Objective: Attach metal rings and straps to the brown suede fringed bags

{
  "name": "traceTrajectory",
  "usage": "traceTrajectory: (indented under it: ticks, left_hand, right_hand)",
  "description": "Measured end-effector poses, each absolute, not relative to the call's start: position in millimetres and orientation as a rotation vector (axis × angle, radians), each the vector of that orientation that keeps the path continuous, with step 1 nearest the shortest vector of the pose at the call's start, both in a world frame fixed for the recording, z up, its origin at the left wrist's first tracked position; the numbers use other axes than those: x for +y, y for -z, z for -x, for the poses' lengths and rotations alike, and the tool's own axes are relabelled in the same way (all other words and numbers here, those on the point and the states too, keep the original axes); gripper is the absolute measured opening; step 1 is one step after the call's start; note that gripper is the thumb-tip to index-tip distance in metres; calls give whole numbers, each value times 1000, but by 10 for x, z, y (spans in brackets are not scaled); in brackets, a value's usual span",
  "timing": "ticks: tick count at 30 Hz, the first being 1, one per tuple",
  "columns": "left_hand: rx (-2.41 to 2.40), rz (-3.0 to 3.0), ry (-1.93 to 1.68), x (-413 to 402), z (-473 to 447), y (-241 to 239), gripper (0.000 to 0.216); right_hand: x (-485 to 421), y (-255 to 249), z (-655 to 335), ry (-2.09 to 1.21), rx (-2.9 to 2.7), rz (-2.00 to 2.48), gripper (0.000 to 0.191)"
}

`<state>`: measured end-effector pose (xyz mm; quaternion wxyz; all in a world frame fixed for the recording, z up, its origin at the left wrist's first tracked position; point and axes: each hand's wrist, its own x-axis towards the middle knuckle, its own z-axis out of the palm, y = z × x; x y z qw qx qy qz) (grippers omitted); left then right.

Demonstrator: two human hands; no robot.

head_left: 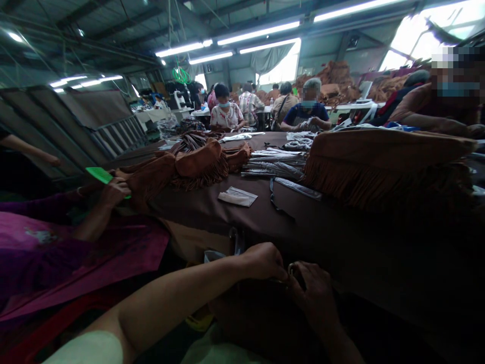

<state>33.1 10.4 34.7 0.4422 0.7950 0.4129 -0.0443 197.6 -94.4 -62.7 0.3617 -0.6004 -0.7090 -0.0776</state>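
Observation:
My left hand (265, 260) is closed, its fingers bent down toward my right hand (312, 288). The fingertips of both hands come together at the near edge of the dark brown table cover (242, 217). My right hand is curled, thumb and fingers pinched around something small; a pale bit shows at its fingertips, but I cannot make out its kind. Dark shadow hides what lies beneath my hands. Farther in on the table are a small white packet (238, 196), a dark strap (278, 202) and a flat clear-wrapped strip (297, 188).
On the right lies a large brown fringed piece (386, 151); more brown fringed pieces (199, 162) lie to the left. White-wrapped bundles (275, 162) sit between them. At left, a co-worker's hand (115, 191) holds a green comb (100, 175). Several people sit across the table.

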Motion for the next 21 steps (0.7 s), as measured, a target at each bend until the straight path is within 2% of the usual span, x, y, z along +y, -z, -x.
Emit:
traceTrajectory:
  ticks: [9, 16, 21]
  left_hand:
    - [1018, -1241, -302, -49, -403, 26, 28]
    - [1075, -1207, -436, -154, -487, 46, 19]
    - [1145, -1651, -365, -194, -456, -107, 18]
  right_hand:
    - [-957, 564, -2034, 236, -1857, 1567, 30]
    - [-943, 525, -2057, 276, -1863, 1566, 26]
    - [-959, 515, -2071, 265, -1886, 1532, 22]
